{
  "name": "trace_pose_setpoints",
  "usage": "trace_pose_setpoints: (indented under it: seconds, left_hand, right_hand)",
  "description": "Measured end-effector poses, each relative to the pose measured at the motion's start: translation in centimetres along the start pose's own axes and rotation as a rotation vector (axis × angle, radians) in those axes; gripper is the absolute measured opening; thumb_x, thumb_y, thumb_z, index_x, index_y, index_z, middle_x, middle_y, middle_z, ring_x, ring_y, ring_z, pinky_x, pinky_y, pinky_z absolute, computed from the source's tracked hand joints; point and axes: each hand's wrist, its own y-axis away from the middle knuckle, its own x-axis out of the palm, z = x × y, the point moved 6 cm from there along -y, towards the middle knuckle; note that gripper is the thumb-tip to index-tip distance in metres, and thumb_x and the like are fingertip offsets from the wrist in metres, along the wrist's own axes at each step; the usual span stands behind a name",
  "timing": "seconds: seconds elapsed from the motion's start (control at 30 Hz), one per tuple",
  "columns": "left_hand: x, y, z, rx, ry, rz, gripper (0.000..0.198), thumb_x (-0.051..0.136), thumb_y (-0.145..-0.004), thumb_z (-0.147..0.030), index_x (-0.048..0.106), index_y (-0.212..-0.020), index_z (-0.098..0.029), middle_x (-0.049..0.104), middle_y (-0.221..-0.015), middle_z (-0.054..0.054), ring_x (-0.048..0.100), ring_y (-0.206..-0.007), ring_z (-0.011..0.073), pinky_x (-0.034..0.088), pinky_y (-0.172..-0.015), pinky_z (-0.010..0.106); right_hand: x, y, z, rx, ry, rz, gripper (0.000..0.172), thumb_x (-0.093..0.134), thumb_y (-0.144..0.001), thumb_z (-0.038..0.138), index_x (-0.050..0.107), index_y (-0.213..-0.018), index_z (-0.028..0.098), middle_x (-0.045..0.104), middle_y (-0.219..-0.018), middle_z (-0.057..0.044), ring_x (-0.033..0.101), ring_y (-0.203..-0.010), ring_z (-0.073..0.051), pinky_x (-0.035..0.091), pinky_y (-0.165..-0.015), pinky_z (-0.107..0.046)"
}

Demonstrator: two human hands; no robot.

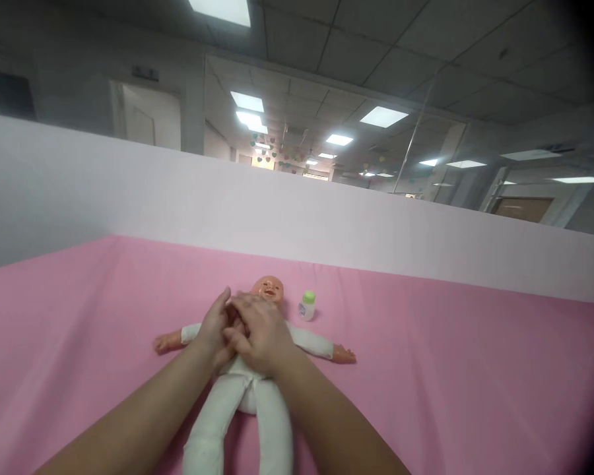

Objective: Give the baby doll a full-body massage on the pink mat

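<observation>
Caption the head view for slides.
Left hand beside right hand over a doll on pink cloth, a bottle nearby.

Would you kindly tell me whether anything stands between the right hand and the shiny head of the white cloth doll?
Nothing visible does; the right hand is just below the head, and the translucent green-capped bottle stands off to the right.

Ceiling (297,33), grey tiles, set with bright light panels (383,117). Low wall (277,204), white, spanning the view. Doorway (152,117), white-framed, left; small hanging decorations (259,151), distant.
</observation>
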Motion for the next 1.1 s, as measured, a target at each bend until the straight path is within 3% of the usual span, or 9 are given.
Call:
trace_pose_setpoints:
  seconds: [0.07, 0.13, 0.3, 0.47, 0.57, 0.67, 0.9, 1.1]
  left_hand:
    - [0.1, 0.0, 0.1, -0.050, 0.049, 0.045, 0.058, 0.054, -0.094, -0.061, 0.066, -0.116, -0.009, 0.073, -0.114, 0.023, 0.071, -0.112, 0.0372, 0.057, -0.099, 0.052]
    - [0.0, -0.3, 0.0, -0.104, 0.075, 0.055, 0.067, 0.049, -0.095, -0.063, 0.061, -0.128, -0.006, 0.071, -0.119, 0.026, 0.070, -0.113, 0.0383, 0.055, -0.100, 0.054]
    - [-1.8, -1.0, -2.0, -0.037, 0.112, -0.069, 0.070, 0.045, -0.098, -0.060, 0.054, -0.138, -0.003, 0.066, -0.126, 0.030, 0.070, -0.114, 0.0373, 0.057, -0.097, 0.052]
    - [-2.1, -0.4, -4.0, 0.036, 0.229, -0.055, 0.072, 0.041, -0.100, -0.059, 0.051, -0.140, 0.000, 0.063, -0.131, 0.031, 0.069, -0.116, 0.0349, 0.059, -0.095, 0.045]
    - [-1.5, 0.1, -4.0, 0.060, 0.238, -0.025, 0.072, 0.043, -0.099, -0.061, 0.053, -0.139, -0.003, 0.063, -0.132, 0.030, 0.069, -0.117, 0.0348, 0.058, -0.096, 0.044]
    - [-0.8, 0.4, -2.6, 0.016, 0.226, -0.032, 0.071, 0.048, -0.096, -0.062, 0.054, -0.139, -0.006, 0.065, -0.131, 0.028, 0.068, -0.117, 0.0357, 0.058, -0.096, 0.047]
    - [0.6, 0.1, 0.1, -0.124, 0.274, 0.073, 0.082, 0.051, -0.093, -0.068, 0.049, -0.143, -0.003, 0.063, -0.133, 0.031, 0.065, -0.122, 0.0393, 0.054, -0.100, 0.053]
    - [-0.9, 0.0, -1.8, -0.066, 0.248, -0.039, 0.076, 0.046, -0.096, -0.064, 0.050, -0.142, -0.003, 0.063, -0.132, 0.031, 0.067, -0.119, 0.0392, 0.056, -0.098, 0.053]
  right_hand:
    - [1.1, 0.2, 1.9, 0.022, 0.018, 0.123, 0.060, 0.054, -0.100, 0.046, 0.042, -0.154, 0.025, 0.045, -0.159, -0.005, 0.029, -0.153, -0.026, 0.011, -0.128, -0.054]
    - [1.9, 0.7, 2.2, 0.078, 0.036, 0.211, 0.064, 0.051, -0.101, 0.051, 0.036, -0.157, 0.023, 0.037, -0.164, -0.008, 0.023, -0.155, -0.028, 0.008, -0.127, -0.058]
    - [3.1, 1.3, 2.9, 0.045, -0.010, 0.350, 0.078, 0.052, -0.100, 0.058, 0.030, -0.160, 0.015, 0.028, -0.166, -0.013, 0.023, -0.156, -0.029, 0.015, -0.129, -0.050]
    - [3.5, 1.8, 5.5, -0.014, -0.127, 0.389, 0.080, 0.051, -0.102, 0.052, 0.014, -0.164, 0.018, 0.020, -0.169, -0.010, 0.019, -0.157, -0.026, 0.022, -0.128, -0.046]
    - [3.7, 2.0, 6.1, -0.013, -0.095, 0.370, 0.092, 0.055, -0.099, 0.057, 0.002, -0.165, 0.018, 0.012, -0.170, -0.011, 0.009, -0.158, -0.030, 0.012, -0.129, -0.055]
    - [4.0, 2.0, 5.5, 0.010, -0.032, 0.325, 0.100, 0.055, -0.097, 0.061, -0.007, -0.164, 0.021, 0.009, -0.170, -0.011, 0.004, -0.158, -0.032, 0.003, -0.127, -0.062]
    - [3.9, 1.5, 2.8, 0.152, 0.141, 0.275, 0.086, 0.042, -0.100, 0.066, 0.008, -0.165, 0.021, 0.014, -0.170, -0.011, 0.006, -0.158, -0.035, -0.001, -0.123, -0.070]
    - [3.4, 1.5, 2.3, 0.105, 0.223, 0.301, 0.079, 0.040, -0.100, 0.067, 0.025, -0.162, 0.022, 0.026, -0.166, -0.013, 0.016, -0.157, -0.035, -0.003, -0.122, -0.070]
